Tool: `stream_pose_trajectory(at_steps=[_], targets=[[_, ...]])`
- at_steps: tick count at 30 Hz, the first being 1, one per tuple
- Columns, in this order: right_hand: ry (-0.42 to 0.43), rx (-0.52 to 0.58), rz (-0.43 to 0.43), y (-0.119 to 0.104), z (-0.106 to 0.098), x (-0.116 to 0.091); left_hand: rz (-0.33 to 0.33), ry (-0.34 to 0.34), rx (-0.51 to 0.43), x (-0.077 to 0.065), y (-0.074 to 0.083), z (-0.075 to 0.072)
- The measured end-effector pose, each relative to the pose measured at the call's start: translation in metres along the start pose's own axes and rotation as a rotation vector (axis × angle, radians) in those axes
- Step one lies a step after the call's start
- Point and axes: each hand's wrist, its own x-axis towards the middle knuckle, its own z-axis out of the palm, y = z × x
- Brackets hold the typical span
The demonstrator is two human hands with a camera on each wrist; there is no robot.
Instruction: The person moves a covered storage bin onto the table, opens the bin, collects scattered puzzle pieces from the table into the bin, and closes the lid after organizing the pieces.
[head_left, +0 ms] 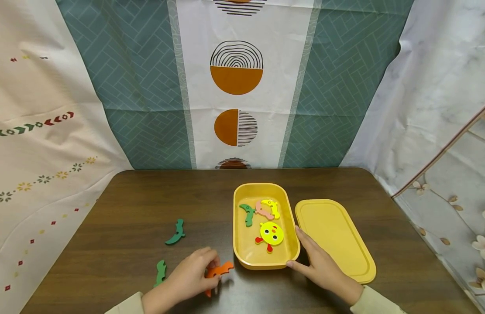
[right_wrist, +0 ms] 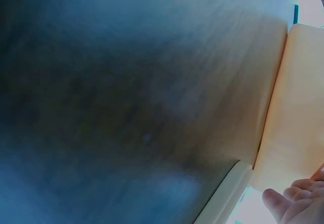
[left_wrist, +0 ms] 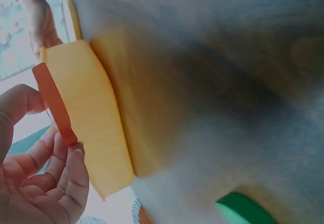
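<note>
My left hand [head_left: 193, 275] pinches an orange curved puzzle piece [head_left: 221, 268] between thumb and fingers, just left of the yellow box [head_left: 266, 265]. The same orange piece [left_wrist: 54, 102] stands edge-on in the left wrist view. A bit of orange also shows under the hand; whether it belongs to that piece I cannot tell. My right hand [head_left: 325, 266] touches the box's near right corner, fingers extended along the side and thumb at the front. Inside the box lie a green piece [head_left: 248, 214], a pink piece [head_left: 263, 211], a yellow piece [head_left: 274, 208] and a round yellow smiling face [head_left: 272, 234].
Two loose green pieces lie on the dark wooden table [head_left: 120, 235]: a dark green one [head_left: 178, 232] and a lighter one [head_left: 160, 272] beside the left forearm. A flat yellow lid [head_left: 336, 240] lies right of the box. Patterned cloths [head_left: 242, 100] hang behind and beside the table.
</note>
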Motion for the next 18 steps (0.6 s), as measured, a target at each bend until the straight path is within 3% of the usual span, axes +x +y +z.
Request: stream_pose_trajectory(at_steps=[5, 9, 18], targets=[[0.009, -0.002, -0.018, 0.0, 0.0, 0.001, -0.007, 0.012, -0.009, 0.002, 0.008, -0.004], [0.009, -0.001, -0.022, -0.002, 0.0, 0.001, 0.005, 0.067, 0.02, 0.005, 0.014, -0.005], [0.006, 0.001, 0.001, -0.002, 0.001, -0.001, 0.005, 0.124, 0.028, 0.023, 0.031, -0.009]])
